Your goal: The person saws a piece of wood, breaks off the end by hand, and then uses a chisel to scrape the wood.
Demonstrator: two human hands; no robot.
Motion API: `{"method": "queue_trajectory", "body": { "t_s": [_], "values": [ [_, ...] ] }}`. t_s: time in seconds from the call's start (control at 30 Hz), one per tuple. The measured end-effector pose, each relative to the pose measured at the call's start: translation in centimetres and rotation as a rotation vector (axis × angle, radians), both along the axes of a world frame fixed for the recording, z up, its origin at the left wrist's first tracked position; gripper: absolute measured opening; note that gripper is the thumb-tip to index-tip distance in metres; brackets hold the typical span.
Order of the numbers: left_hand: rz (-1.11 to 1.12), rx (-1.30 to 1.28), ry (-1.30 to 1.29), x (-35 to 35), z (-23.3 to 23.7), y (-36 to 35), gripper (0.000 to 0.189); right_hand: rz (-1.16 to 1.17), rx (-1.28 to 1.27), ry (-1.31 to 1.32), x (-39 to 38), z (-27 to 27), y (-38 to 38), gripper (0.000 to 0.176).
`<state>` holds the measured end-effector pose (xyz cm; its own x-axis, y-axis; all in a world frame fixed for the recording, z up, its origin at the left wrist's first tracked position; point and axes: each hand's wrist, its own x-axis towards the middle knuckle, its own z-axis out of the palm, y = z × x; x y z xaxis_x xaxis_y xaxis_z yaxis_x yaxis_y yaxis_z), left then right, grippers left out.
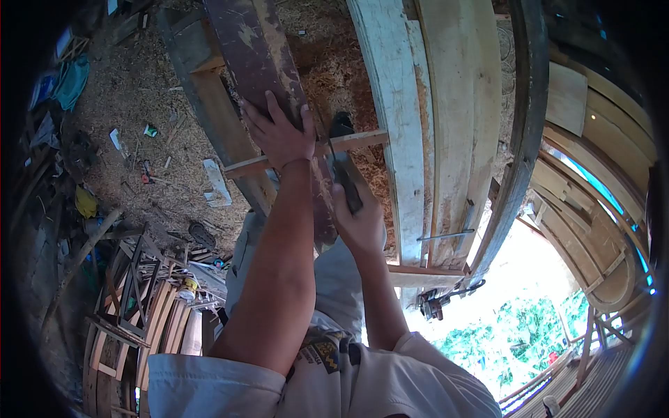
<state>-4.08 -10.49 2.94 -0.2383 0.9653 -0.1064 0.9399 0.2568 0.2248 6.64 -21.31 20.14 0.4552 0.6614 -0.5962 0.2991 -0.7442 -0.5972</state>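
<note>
My left hand [281, 136] lies with fingers spread on a dark reddish-brown plank [258, 59] with worn patches, which runs from the top of the view down toward my legs. My right hand [361, 219] is wrapped round the dark handle of a tool [343, 174], whose thin blade, seemingly a saw's, points away from me along the plank's right edge. Under the plank crosses a narrow wooden crosspiece [362, 139]. The blade's contact with the plank is too small to make out.
Pale long boards [453, 125] lie to the right, beside a dark beam [526, 104]. A metal clamp [435, 306] hangs near their lower end. Wood shavings [167, 90] and scraps cover the ground. Stacked wooden pieces [164, 313] stand at the lower left.
</note>
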Motion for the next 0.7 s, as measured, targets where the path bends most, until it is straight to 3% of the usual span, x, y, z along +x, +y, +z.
{"method": "queue_trajectory", "body": {
  "t_s": [0.13,0.33,0.43,0.53,0.63,0.7],
  "values": [
    [0.003,-0.036,0.018,-0.2,-0.3,-0.2,0.078,-0.054,-0.132,0.074,0.2,6.5,-2.1,0.029],
    [-0.001,-0.051,0.008,-0.2,0.0,-0.1,0.079,-0.038,-0.118,0.117,0.2,0.1,2.4,0.030],
    [-0.051,-0.028,0.070,0.0,0.4,0.0,0.079,0.023,0.038,0.001,-0.2,1.7,0.3,0.031],
    [-0.040,-0.061,0.086,0.0,0.3,0.0,0.079,-0.077,-0.022,0.108,0.0,4.1,0.3,0.031],
    [-0.045,-0.024,0.055,-0.1,0.3,0.0,0.077,-0.031,-0.015,0.008,-0.8,-0.3,1.7,0.027],
    [-0.041,-0.033,0.065,0.0,0.3,0.3,0.077,-0.062,0.021,0.024,-0.6,-0.3,1.7,0.026]
  ]
}}
